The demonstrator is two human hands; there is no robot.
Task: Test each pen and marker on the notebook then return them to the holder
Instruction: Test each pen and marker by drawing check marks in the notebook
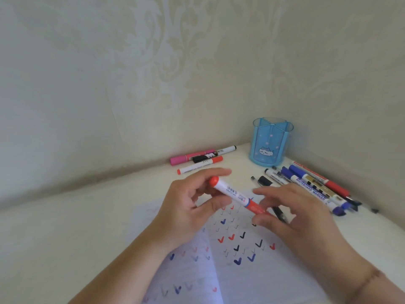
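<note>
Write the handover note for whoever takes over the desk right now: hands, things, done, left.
Left hand grips the red marker by its barrel; right hand closes on its cap end, blurred.
Notebook lies open below, covered in red, blue and black ticks.
Holder stands empty at the back.
Three markers lie left of it, a larger pile right.
Left to do: return every pen to the holder.

Red whiteboard marker [237,197], capped, held over open notebook [241,260] between left hand [186,207] and right hand [293,213]. Blue pen holder [270,145] beyond notebook; pink highlighter [190,157] left of holder, blue whiteboard marker [311,185] right.
</note>
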